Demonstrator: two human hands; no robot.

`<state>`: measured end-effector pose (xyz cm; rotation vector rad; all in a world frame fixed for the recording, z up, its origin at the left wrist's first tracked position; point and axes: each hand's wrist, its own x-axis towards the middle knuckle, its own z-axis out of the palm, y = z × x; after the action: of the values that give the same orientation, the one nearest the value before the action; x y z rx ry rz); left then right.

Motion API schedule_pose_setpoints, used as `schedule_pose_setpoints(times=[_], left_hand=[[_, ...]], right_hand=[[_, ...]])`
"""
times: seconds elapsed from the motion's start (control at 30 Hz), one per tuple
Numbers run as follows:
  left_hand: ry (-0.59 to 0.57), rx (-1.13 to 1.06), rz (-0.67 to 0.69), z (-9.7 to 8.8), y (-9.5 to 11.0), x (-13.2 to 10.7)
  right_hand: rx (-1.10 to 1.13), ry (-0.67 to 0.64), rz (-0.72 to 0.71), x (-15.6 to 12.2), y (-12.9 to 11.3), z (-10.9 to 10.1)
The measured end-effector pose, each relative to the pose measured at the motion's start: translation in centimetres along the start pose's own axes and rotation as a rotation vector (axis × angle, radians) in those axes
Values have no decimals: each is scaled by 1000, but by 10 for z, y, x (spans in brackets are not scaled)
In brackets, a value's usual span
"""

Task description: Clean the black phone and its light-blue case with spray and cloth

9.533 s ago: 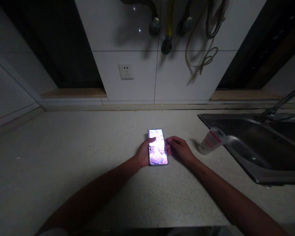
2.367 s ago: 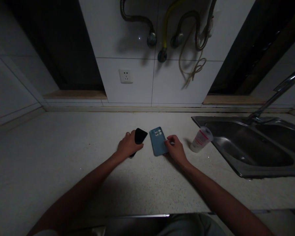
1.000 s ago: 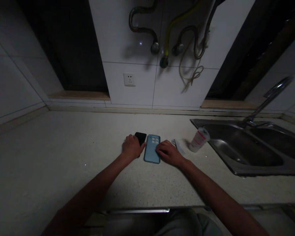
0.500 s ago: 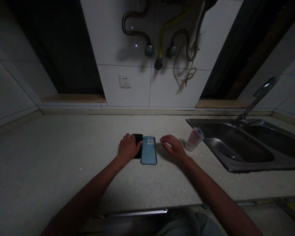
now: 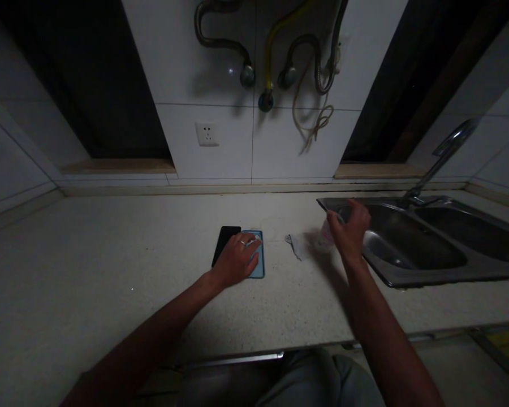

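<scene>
Two hands are at work in the dim light we have over the pale counter (image 5: 169,305). We see the left hand (image 5: 236,261) laid over the blue phone case (image 5: 258,267), its fingers loosely spread and clenched on nothing. Just left of the case lies the black phone (image 5: 224,240), flat, partly behind that hand. Our right hand (image 5: 351,229) is at the clear plastic cup (image 5: 326,236), thumb and fingers parted near its rim; blocked as the view is, we cannot tell whether they grip it. Between case and cup we find a crumpled white scrap (image 5: 296,247). Beyond the cup sits the steel sink (image 5: 424,246).
</scene>
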<state>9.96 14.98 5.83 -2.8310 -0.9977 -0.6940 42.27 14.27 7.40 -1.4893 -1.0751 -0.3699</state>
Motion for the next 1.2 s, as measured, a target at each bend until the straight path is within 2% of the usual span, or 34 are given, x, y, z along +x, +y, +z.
schedule_pose_setpoints(times=[0.07, 0.13, 0.23, 0.3, 0.37, 0.43, 0.6, 0.7, 0.8, 0.93, 1.07, 1.2], left_hand=[[50, -5, 27, 2, -2, -1], [135, -8, 70, 3, -4, -2], [258, -7, 162, 5, -5, -2], [296, -12, 211, 4, -4, -3], [311, -18, 244, 3, -2, -3], [323, -22, 271, 1, -1, -3], [352, -47, 292, 2, 3, -4], [341, -120, 263, 4, 8, -6], [350, -310, 127, 8, 15, -9], [363, -694, -217, 16, 24, -11], [293, -1030, -498, 23, 32, -9], [207, -1327, -574, 26, 36, -6]], right_hand=[[57, -188, 154, 1, 7, 4], [125, -315, 253, 0, 12, 8], [69, -492, 252, -2, 17, 6], [-18, -561, 263, -2, 17, 2], [-47, -569, 311, -3, 15, -2], [17, -535, 374, -4, 10, -3], [563, -398, 630, -16, -12, 10], [861, -508, 749, -32, -29, 20], [1045, -722, 797, -55, -45, 27], [1234, -902, 890, -79, -59, 30], [1399, -912, 952, -83, -59, 30], [1491, -879, 956, -79, -55, 30]])
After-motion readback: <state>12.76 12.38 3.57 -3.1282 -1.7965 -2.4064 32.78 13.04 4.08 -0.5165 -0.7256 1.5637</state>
